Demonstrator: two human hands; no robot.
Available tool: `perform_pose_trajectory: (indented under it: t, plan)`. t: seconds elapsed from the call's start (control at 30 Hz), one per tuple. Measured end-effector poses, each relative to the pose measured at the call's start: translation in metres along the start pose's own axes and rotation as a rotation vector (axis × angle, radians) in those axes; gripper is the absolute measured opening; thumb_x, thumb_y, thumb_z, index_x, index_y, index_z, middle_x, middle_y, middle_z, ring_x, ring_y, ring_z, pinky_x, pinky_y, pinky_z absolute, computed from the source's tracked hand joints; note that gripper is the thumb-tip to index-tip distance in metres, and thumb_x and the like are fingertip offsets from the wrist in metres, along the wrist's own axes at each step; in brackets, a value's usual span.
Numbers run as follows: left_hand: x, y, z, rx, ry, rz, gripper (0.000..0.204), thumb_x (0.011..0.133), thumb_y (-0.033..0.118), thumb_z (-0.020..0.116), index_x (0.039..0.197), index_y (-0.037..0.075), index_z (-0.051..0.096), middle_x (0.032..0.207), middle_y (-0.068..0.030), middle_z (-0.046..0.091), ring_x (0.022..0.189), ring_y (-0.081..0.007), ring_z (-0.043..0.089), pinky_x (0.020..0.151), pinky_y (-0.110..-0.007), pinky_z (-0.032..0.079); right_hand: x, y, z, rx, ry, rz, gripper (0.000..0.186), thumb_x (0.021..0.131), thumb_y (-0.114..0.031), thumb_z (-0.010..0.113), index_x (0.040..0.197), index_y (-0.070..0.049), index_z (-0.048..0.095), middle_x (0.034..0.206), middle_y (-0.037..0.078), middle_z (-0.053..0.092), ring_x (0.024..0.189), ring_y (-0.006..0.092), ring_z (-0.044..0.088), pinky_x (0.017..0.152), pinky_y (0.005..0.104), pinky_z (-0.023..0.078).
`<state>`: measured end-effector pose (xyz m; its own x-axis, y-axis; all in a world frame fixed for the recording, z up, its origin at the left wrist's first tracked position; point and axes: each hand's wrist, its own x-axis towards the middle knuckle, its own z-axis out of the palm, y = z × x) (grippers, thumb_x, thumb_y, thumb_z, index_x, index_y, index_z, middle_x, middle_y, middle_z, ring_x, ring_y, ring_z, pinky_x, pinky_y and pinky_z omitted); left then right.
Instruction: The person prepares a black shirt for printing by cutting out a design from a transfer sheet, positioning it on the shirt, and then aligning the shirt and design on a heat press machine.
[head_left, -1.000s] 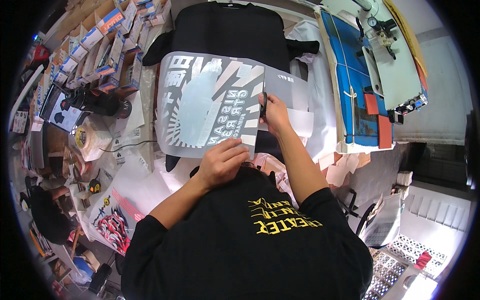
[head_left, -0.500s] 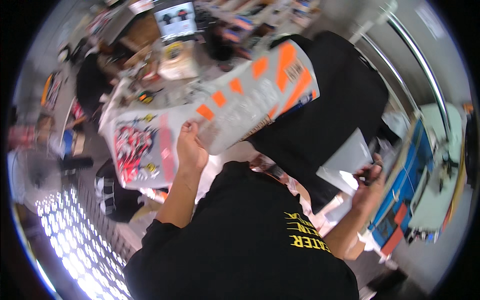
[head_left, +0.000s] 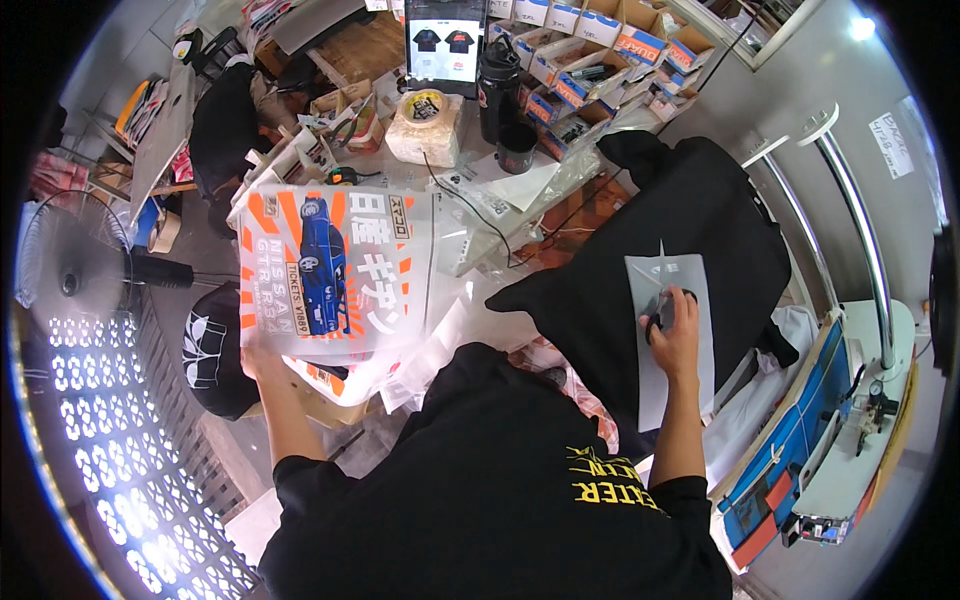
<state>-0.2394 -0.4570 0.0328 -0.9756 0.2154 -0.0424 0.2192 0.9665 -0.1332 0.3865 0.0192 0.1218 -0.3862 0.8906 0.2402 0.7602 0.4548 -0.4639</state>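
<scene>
At the left, my left hand [head_left: 262, 362] pinches the lower corner of a translucent printed film sheet [head_left: 390, 285], which bears a blue car, orange stripes and lettering. The sheet lies spread over the left side of the worktable. On the right, my right hand [head_left: 676, 335] grips a pair of scissors [head_left: 657, 298] by its dark handles. Their silver blades point away from me, slightly parted. Under the scissors, a plain pale rectangular sheet [head_left: 655, 390] rests on a black garment [head_left: 590, 270], which is draped across the right side.
Behind stand a tape roll [head_left: 425, 107] on a wrapped block, a black bottle [head_left: 498, 90], a dark cup [head_left: 516, 147], a lit screen [head_left: 446, 50] and several parts boxes [head_left: 600, 60]. A machine with metal bars [head_left: 860, 230] borders the right; a fan [head_left: 75, 260] stands left.
My left hand has carried the printed film leftward and turned its car print into view. My right hand, with the scissors, has shifted left over the pale sheet, which now lies lengthwise on the garment.
</scene>
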Motion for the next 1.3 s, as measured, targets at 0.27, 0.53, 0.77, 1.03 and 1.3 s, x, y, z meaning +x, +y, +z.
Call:
perform_pose_trajectory:
  t: [0.27,0.53,0.77,1.03,1.3]
  plan:
    - [-0.079,0.247,-0.142,-1.102,0.263,0.397,0.041,0.082,-0.007,0.056,0.121,0.004,0.06,0.12,-0.0129,0.062,0.115,-0.0279,0.058,0.1,-0.039,0.044,-0.032,-0.011,0.0,-0.107,0.006,0.197,0.061,0.077,-0.021,0.076,0.13,-0.003,0.052,0.122,0.022,0.056,0.116,0.041,0.051,0.099,0.0467,0.041]
    - [-0.246,0.485,-0.118,-0.703,0.054,2.109,0.045,0.084,0.029,0.069,0.121,0.006,0.059,0.128,-0.0137,0.056,0.132,-0.0338,0.044,0.113,-0.062,0.025,-0.02,-0.063,-0.028,0.369,0.156,0.506,0.05,0.086,-0.002,0.069,0.132,-0.003,0.048,0.092,0.011,0.065,0.077,0.0206,0.066,0.067,0.0315,0.053]
    - [-0.284,0.508,-0.114,-0.431,0.145,2.186,0.067,0.083,0.05,0.067,0.132,0.006,0.055,0.136,-0.0169,0.053,0.133,-0.0401,0.043,0.109,-0.074,0.016,-0.179,-0.111,0.032,1.1,0.205,1.001,0.036,0.095,-0.008,0.058,0.129,-0.005,0.046,0.089,0.01,0.063,0.064,0.0184,0.064,0.05,0.0314,0.053]
    - [-0.268,0.515,-0.094,-0.952,-0.071,2.196,0.011,0.083,0.005,0.066,0.094,0.003,0.068,0.107,-0.0097,0.067,0.117,-0.0332,0.059,0.109,-0.053,0.039,-0.198,-0.135,0.045,1.243,-0.021,0.926,0.049,0.095,-0.025,0.066,0.135,-0.006,0.046,0.096,0.008,0.063,0.081,0.0153,0.064,0.072,0.0264,0.048]
    - [-0.273,0.509,-0.104,-1.1,-0.225,2.114,0.016,0.079,0.001,0.07,0.095,0.004,0.066,0.109,-0.0095,0.066,0.112,-0.0314,0.062,0.104,-0.05,0.045,-0.129,-0.145,0.068,1.306,0.093,0.99,0.046,0.096,-0.029,0.065,0.13,-0.003,0.047,0.088,0.005,0.062,0.071,0.0123,0.063,0.056,0.0267,0.054]
